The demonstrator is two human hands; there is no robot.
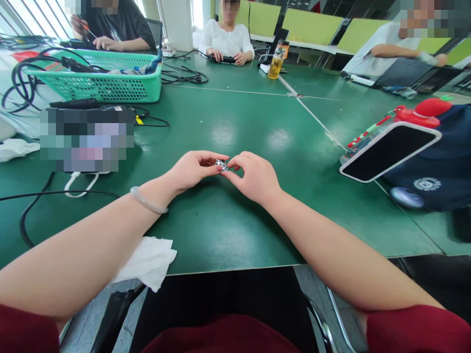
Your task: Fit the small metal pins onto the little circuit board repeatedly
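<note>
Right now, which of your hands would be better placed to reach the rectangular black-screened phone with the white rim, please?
Probably the right hand: it is nearer the phone, while the left hand pinches the small silvery, metallic-looking piece between thumb and finger.

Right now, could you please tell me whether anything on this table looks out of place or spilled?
The white tissue looks out of place: it hangs over the near edge of the table, towards the left, and might slip off. The black cables beside the green basket lie loosely tangled. I see no spill.
</note>
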